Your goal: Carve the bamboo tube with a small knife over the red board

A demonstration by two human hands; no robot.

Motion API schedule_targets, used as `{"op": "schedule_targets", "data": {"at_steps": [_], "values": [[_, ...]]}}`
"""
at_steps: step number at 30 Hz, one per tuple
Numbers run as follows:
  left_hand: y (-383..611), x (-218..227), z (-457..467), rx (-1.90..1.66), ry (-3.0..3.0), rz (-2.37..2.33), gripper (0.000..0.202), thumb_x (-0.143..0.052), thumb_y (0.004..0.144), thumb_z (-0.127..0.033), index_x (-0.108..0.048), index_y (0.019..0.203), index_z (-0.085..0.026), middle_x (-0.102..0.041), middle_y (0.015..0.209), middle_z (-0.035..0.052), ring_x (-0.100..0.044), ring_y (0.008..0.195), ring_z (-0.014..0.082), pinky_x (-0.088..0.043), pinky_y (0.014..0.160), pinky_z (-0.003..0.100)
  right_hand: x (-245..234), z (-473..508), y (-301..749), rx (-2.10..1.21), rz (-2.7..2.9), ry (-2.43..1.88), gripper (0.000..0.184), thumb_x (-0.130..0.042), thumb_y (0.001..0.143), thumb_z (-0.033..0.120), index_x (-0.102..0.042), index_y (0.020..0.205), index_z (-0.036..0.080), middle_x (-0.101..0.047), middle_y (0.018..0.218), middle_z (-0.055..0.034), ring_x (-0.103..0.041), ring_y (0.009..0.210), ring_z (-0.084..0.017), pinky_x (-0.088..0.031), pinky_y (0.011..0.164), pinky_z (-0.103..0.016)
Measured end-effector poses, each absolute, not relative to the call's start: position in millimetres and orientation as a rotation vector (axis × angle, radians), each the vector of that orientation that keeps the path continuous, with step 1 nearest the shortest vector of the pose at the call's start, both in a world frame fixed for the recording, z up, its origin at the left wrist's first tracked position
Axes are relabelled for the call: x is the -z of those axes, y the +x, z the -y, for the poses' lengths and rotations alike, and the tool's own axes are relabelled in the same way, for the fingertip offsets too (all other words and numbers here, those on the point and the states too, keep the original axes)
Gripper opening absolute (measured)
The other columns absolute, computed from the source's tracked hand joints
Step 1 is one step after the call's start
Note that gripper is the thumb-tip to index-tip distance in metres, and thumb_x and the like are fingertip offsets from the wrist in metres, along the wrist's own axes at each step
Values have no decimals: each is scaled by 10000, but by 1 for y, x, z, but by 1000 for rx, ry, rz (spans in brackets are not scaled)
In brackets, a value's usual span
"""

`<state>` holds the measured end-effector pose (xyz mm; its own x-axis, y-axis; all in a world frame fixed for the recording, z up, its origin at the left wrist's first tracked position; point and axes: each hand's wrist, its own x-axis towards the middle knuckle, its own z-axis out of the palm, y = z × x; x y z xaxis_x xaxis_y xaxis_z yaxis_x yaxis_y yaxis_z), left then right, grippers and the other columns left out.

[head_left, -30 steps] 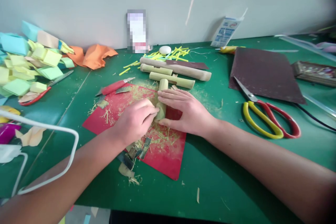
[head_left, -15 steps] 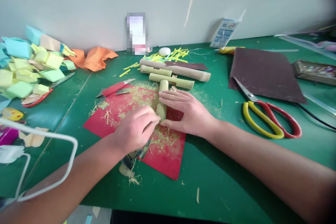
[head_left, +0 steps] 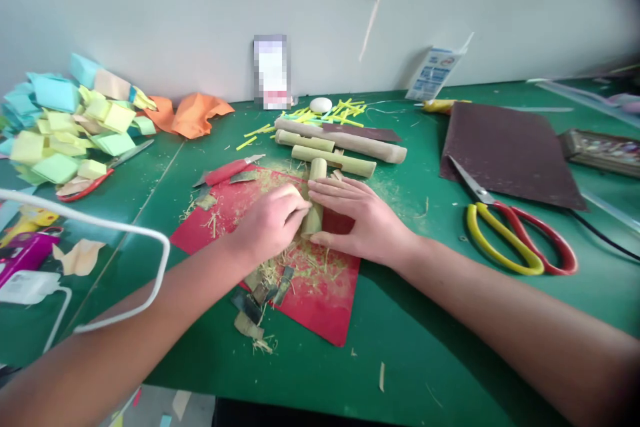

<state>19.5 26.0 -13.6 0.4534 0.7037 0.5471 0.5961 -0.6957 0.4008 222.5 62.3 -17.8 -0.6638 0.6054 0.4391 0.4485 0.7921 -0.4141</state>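
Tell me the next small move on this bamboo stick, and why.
Probably a short stroke along the stick with the left hand, which is curled at its near end, while the right hand pins it on the red mat. Shavings lie just below; what the left hand holds is hidden.
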Motion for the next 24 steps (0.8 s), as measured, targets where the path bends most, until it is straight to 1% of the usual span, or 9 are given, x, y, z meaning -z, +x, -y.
{"op": "schedule_targets", "data": {"at_steps": [3, 6, 11, 14, 17, 20, 24], "values": [[19, 13, -17, -1006, 2547, -1099, 128, -502, 899, -118, -630, 896, -116, -610, 820, 80, -573, 781, 159, -490, 702, 303, 17, -61, 226, -349, 2428, -818, 620, -715, 723, 467, -557, 1281, 249, -536, 1361, -54, -454, 1299, -250, -328, 1096, -491], [19, 13, -12, -997, 2534, -1075, 124, -508, 896, -109, -629, 917, -116, -607, 824, 78, -573, 784, 155, -489, 705, 296, 16, -61, 226, -344, 2442, -833, 607, -708, 727, 467, -564, 1270, 237, -528, 1369, -48, -447, 1305, -241, -318, 1103, -484], [17, 13, -22, -1050, 2501, -1130, 124, -504, 894, -105, -626, 885, -126, -614, 835, 79, -581, 795, 162, -491, 719, 311, 11, -61, 220, -361, 2455, -830, 588, -702, 728, 470, -575, 1257, 247, -552, 1345, -44, -466, 1290, -246, -286, 1121, -498], [15, 13, -16, -1002, 2480, -1100, 111, -516, 892, -109, -626, 900, -126, -604, 823, 71, -572, 769, 149, -486, 692, 292, 10, -62, 220, -358, 2460, -839, 594, -709, 721, 471, -577, 1255, 247, -551, 1346, -41, -471, 1285, -247, -301, 1114, -493], [16, 14, -14, -1008, 2493, -1089, 109, -519, 889, -99, -622, 910, -129, -608, 838, 70, -572, 784, 147, -487, 708, 291, 11, -61, 221, -358, 2459, -842, 603, -710, 719, 472, -575, 1258, 236, -550, 1348, -45, -469, 1287, -246, -304, 1113, -485], [17, 14, -18, -1054, 2512, -1126, 114, -508, 891, -98, -618, 880, -124, -611, 833, 70, -573, 792, 152, -486, 722, 301, 12, -61, 221, -353, 2458, -848, 599, -706, 720, 482, -583, 1248, 227, -556, 1342, -41, -467, 1289, -240, -287, 1121, -483], [16, 12, -13, -945, 2478, -1148, 113, -514, 894, -108, -626, 895, -116, -600, 824, 64, -565, 779, 144, -475, 705, 285, 12, -62, 222, -361, 2469, -861, 620, -701, 719, 496, -575, 1256, 214, -547, 1351, -37, -460, 1295, -232, -284, 1123, -473]]}}
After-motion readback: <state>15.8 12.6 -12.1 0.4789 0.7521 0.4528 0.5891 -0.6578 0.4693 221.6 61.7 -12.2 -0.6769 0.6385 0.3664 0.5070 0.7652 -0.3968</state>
